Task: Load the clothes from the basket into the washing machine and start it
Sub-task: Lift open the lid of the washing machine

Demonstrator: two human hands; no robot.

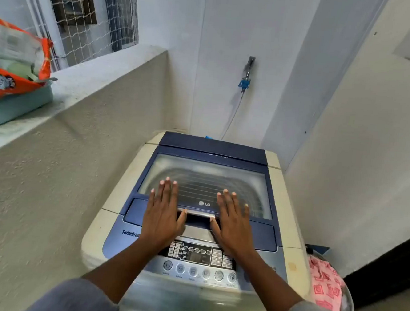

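Note:
A cream and blue top-loading washing machine (129, 174) stands below me with its clear lid (204, 177) down. My left hand (162, 215) lies flat on the lid's front edge, left of the silver handle (198, 215). My right hand (233, 221) lies flat to the right of the handle. Both palms face down with fingers spread, and the thumbs touch the handle's ends. The control panel (198, 258) with round buttons shows between my forearms. At the lower right, pink patterned clothes (325, 285) fill a basket (349, 306).
A concrete ledge (87, 82) on the left carries a teal tub (19, 106) with an orange detergent bag (14, 66). A tap with a blue hose fitting (245, 81) sits on the back wall. White walls close in behind and to the right.

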